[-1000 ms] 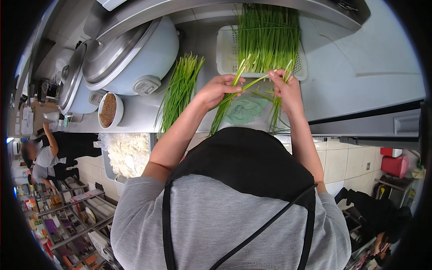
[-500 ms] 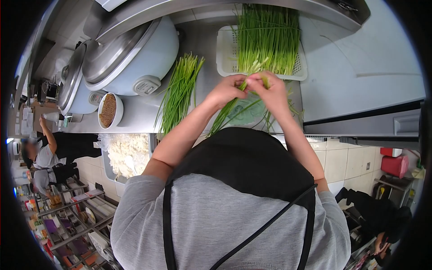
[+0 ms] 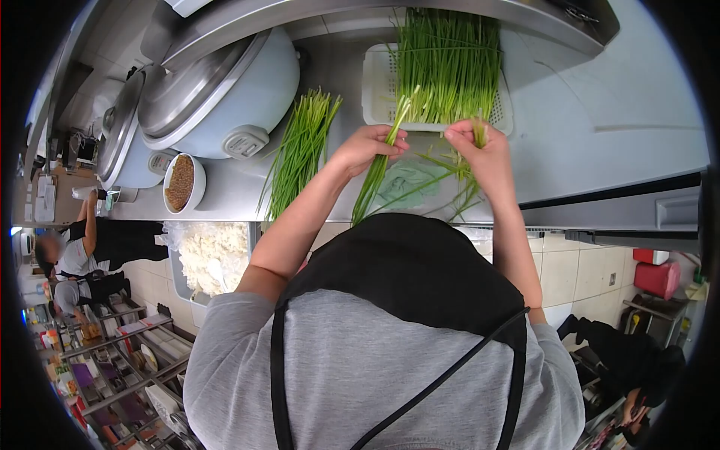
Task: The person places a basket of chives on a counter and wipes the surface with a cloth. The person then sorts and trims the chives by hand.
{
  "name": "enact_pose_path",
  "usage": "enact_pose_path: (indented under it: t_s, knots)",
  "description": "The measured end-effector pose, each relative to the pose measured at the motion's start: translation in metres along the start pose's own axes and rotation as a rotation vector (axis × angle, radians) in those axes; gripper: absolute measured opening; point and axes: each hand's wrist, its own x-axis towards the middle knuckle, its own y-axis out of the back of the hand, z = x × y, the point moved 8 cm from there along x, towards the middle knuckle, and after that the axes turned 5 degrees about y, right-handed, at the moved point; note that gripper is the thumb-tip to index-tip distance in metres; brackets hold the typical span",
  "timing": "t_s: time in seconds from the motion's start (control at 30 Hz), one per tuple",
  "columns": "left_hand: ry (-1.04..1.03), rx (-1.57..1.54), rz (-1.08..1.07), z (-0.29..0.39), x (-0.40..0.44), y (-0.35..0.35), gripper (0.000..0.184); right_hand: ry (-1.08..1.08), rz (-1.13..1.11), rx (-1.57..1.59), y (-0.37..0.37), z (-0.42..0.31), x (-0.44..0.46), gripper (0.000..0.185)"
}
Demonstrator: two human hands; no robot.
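Note:
My left hand (image 3: 367, 148) is closed around a small bunch of green chives (image 3: 369, 189); their pale ends stick up past my fingers. To its right, my right hand (image 3: 484, 150) pinches a few short yellowish-green chive pieces, with limp scraps (image 3: 469, 196) hanging below it. Between and under my hands, a crumpled pale green plastic bag (image 3: 407, 184) lies on the counter with loose strands across it. A separate pile of chives (image 3: 301, 154) rests left of my left hand. Beyond both hands, a white perforated basket (image 3: 377, 82) holds a thick row of chives (image 3: 448, 67).
Two lidded cookers (image 3: 262, 90) stand at the left, with a white bowl of brown granular food (image 3: 180, 184) in front. Below the counter edge is a tub of white crumbly food (image 3: 214, 259). A metal shelf edge (image 3: 360, 11) runs overhead. Other people work at both sides.
My hands have drawn apart, the right one moving right with the short pieces. The bunch in my left hand stands more upright. More scraps show over the green bag.

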Motion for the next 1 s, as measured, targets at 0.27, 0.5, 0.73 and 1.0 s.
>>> enact_pose_path:
  t_s: [0.27,0.5,0.73,1.0]
  knots:
    - [0.007,-0.114,-0.098,0.014,-0.011,-0.012,0.026,-0.055,-0.167,-0.177,-0.004,0.035,-0.002,0.020]
    - [0.005,-0.117,-0.228,0.029,-0.020,-0.051,0.026,-0.228,-0.117,0.242,-0.040,0.042,0.004,0.021]
    - [0.054,-0.085,-0.082,0.026,-0.021,-0.034,0.025,-0.323,-0.156,0.430,-0.045,0.047,0.003,0.017]
    - [-0.028,-0.090,-0.036,0.026,-0.015,-0.028,0.021,-0.219,-0.117,0.246,-0.049,0.050,0.004,0.016]
